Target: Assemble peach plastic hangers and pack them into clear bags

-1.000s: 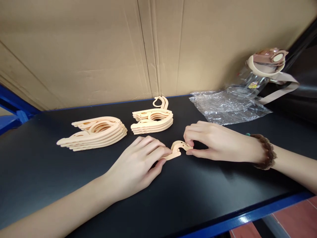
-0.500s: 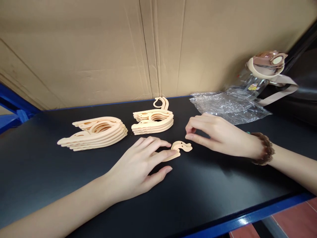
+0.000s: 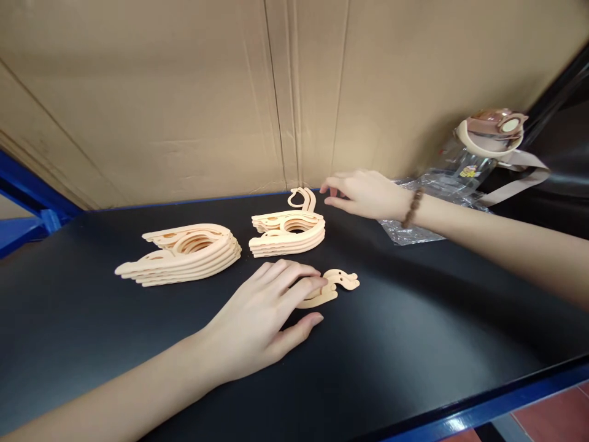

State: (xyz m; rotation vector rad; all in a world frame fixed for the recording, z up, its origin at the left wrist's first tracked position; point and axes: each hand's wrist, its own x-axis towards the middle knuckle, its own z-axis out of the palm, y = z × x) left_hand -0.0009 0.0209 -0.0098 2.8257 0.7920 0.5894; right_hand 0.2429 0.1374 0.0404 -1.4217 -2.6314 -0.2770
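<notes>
- Two bare hands: left hand (image 3: 269, 310) near the middle of the black worktop (image 3: 391, 344), right hand (image 3: 368, 191) farther back.
- Left grip loose and spread, fingers laid on small hook pieces (image 3: 343, 279), thumb apart from them.
- Right grip released, fingers slightly curled, just beside the far hooks (image 3: 309, 199).
- At least two hook pieces, lying on the worktop in front of the right stack (image 3: 288, 245); full count hidden under left fingers.
- Two stacks of pale curved pieces: left stack (image 3: 184, 265) and right stack, at least four layers each; exact number too hard to tell.
- Two far hooks visible, at the back of the right stack, near the cardboard (image 3: 184, 123).
- One clear bottle (image 3: 476, 156) with brownish lid and strap (image 3: 524, 178), behind a clear plastic bag (image 3: 405, 234).
- In the way: left fingers over one end of the hook pieces; right forearm, with one beaded bracelet (image 3: 413, 209), across part of the bag.
- Blue frame (image 3: 23, 230) at left.
</notes>
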